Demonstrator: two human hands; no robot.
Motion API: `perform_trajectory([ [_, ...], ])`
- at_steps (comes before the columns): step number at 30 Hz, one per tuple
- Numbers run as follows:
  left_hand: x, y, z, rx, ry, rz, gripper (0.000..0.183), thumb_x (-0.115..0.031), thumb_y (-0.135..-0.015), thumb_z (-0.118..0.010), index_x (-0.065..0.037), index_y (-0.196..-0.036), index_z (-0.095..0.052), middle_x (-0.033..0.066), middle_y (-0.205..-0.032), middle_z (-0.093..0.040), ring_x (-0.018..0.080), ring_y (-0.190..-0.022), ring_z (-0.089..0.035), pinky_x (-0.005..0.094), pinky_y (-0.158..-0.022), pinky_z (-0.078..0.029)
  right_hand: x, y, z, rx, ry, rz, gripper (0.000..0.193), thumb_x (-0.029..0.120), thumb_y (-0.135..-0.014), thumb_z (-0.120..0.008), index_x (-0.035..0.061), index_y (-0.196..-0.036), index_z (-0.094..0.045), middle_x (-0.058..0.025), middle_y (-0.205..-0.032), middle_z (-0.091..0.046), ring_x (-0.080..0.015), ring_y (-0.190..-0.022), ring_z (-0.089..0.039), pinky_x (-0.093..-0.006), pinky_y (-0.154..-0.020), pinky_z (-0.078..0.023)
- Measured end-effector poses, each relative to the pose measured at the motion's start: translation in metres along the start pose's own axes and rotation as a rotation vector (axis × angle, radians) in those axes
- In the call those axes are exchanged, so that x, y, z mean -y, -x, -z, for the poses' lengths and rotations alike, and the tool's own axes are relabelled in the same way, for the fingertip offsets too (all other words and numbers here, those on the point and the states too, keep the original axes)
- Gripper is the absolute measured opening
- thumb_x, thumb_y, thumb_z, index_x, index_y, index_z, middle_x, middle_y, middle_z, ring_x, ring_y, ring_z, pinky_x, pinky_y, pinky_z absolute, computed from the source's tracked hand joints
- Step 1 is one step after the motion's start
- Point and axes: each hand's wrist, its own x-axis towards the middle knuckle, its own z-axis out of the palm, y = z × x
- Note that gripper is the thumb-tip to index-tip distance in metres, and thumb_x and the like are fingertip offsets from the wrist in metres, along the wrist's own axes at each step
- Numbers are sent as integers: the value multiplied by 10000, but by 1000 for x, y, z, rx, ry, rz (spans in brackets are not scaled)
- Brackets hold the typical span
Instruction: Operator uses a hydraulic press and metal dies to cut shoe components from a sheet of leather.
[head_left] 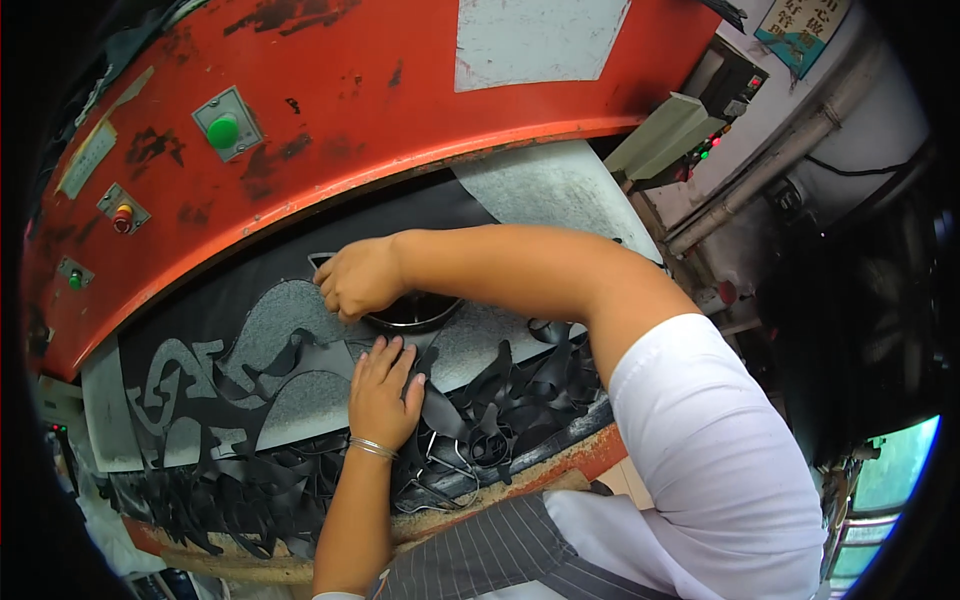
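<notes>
My right hand (360, 280) reaches across from the right, its fingers closed on a metal cutting die (412, 322) with a curved, narrow rim. Part of the die is hidden under the hand and forearm. It stands on a black sheet (240, 285) of leather-like material, which has curved pieces cut out of it. Through those gaps shows the grey cutting board (545, 180) below. Nearer to me, my left hand (386, 390) lies with fingers stretched out on the cut sheet, just in front of the die. A thin bracelet circles the left wrist.
A red press (390, 100) with a green button (223, 131) and a red knob (123, 219) rises behind the board. Black offcuts (250, 500) heap along the near edge, with bent metal strips (440, 465) among them. A control box (670, 138) with lit lamps hangs at the right.
</notes>
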Motion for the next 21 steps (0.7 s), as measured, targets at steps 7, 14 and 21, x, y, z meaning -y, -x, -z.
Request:
perform_trajectory([
  [7,-11,27,0,29,-19,36,396,-215,-826,-648,-86,-1200,-636,130,-1330,-552,343,-1293,-453,499,-1085,-315,52,82,181,-78,344,-600,97,149,-694,-625,131,-788,-612,-11,-835,-547,-206,-871,-570,-337,-685,-514],
  [14,-9,80,32,172,280,146,339,-218,-830,-663,-70,-1135,-670,143,-1303,-577,333,-1314,-441,487,-1106,-284,251,173,164,-28,-110,-1515,216,273,-819,-650,59,-814,-622,-133,-834,-600,-343,-802,-600,-454,-716,-476],
  [21,-31,164,77,247,239,130,692,-350,-666,-811,-81,-1265,-592,130,-1352,-530,328,-1330,-418,488,-1104,-274,381,139,99,-162,-594,-1664,173,186,-780,-718,20,-818,-691,-143,-780,-640,-318,-745,-640,-375,-674,-508],
])
